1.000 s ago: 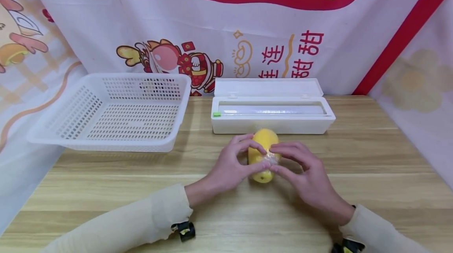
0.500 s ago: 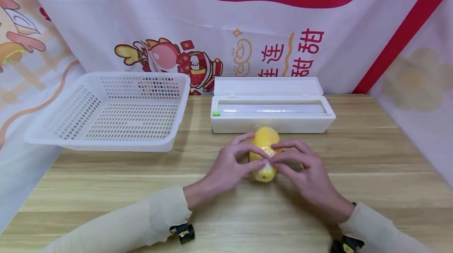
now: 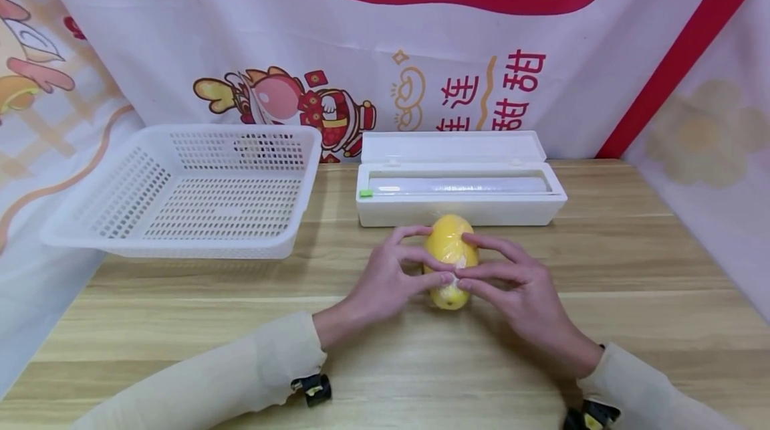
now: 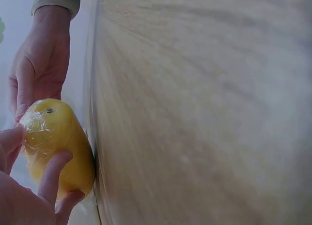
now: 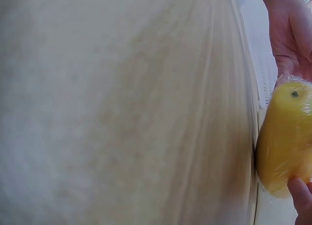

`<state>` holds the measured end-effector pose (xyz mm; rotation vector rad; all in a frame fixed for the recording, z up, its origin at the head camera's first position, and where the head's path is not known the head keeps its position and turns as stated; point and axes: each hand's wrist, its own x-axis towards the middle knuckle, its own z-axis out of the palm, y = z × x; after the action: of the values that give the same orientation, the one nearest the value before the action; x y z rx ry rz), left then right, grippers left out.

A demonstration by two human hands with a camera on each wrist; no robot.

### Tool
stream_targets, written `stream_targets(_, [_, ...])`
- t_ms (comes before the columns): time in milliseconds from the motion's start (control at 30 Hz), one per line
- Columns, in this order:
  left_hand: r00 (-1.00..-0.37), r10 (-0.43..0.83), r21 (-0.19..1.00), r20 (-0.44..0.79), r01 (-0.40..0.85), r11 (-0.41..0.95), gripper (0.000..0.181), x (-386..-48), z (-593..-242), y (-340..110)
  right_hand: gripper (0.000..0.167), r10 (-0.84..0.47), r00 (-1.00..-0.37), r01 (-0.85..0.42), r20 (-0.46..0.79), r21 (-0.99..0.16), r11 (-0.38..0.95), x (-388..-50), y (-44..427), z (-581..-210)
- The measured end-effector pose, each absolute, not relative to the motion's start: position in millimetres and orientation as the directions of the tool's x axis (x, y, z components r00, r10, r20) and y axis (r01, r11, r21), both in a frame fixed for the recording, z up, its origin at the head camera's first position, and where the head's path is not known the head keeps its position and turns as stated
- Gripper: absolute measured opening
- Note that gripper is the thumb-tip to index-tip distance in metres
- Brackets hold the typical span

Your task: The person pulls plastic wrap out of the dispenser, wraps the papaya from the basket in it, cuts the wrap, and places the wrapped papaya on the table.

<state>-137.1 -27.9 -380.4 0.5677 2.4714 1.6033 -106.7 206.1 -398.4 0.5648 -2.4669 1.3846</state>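
An oblong yellow fruit, shaped like a mango, lies lengthwise on the wooden table. Clear cling film wraps it and bunches up on its top, toward the near end with the dark stem spot. My left hand curls along its left side, thumb and index finger pinching the bunched film, other fingers on the fruit. From the right, my right hand pinches the same film between thumb and fingertips, with another finger laid farther up the fruit. The fingertips of both hands nearly meet.
Behind the fruit stands a white cling film box, its lid raised and a film roll inside. A white perforated basket is at the back left. A printed cloth hangs behind the table.
My right hand's fingers have spread, one moving farther up the fruit. The film bunch is worked toward the near end; the fruit stays in about the same place.
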Motion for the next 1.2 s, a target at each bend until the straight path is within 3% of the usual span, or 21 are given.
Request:
stream_targets(367, [-0.937, 0.348, 0.919, 0.038, 0.170, 0.356, 0.006, -136.9, -382.2, -24.8, 0.017, -0.226, -0.883, -0.468, 0.411, -0.753, 0.463, -109.6, 205.2, -398.7])
stream_targets(1200, [-0.924, 0.377, 0.908, 0.058, 0.206, 0.365, 0.006, -136.8, -379.0, -21.5, 0.018, -0.245, -0.883, -0.469, 0.400, -0.730, 0.497, -107.3, 207.9, -398.6])
